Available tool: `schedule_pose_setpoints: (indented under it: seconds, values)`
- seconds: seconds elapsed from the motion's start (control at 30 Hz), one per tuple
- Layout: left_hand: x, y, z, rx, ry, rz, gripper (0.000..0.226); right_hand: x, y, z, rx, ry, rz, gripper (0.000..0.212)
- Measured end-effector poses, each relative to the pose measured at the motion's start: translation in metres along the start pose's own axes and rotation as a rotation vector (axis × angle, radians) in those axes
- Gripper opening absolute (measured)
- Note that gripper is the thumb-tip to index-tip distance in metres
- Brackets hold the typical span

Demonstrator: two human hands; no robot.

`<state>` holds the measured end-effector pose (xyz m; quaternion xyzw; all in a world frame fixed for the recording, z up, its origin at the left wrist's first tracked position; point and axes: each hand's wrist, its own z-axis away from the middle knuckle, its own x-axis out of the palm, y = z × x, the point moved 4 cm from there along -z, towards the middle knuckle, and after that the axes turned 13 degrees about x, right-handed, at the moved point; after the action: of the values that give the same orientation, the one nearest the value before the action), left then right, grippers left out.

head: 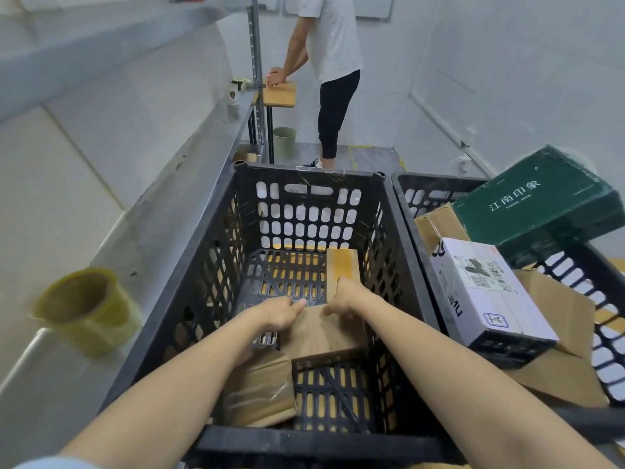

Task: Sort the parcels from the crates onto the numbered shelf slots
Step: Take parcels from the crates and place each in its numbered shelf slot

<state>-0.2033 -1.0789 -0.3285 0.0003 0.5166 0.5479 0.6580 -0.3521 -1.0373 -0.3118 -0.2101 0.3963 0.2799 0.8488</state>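
Head view: reaching down past the near rim of the black crate [338, 445], forearms stretched forward, over a taped parcel [260, 390]. Clasping the brown cardboard parcel [324, 336] mid-crate at its far edge, left grip [282, 313] and right grip [345, 297] both curled round it, thumbs on top, seemingly for a level lift. Beyond, leaving an upright parcel [342, 269].

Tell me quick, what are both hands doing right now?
Left hand: grips the flat brown cardboard parcel.
Right hand: grips the same parcel.
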Motion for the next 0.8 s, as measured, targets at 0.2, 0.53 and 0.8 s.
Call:
schedule_pose_setpoints:
  seconds: [0.2,0.53,0.8]
  values:
    - [-0.016,-0.002,0.002,-0.030,0.121,0.154,0.075,-0.018,-0.003,0.005,0.028,0.096,-0.131,0.100]
    - [-0.038,-0.007,0.002,-0.035,0.321,0.245,0.066,-0.029,-0.009,0.018,-0.055,0.069,-0.273,0.104]
    - [-0.048,-0.016,-0.004,-0.042,0.479,0.306,0.059,-0.035,-0.012,0.023,-0.071,0.107,-0.319,0.108]
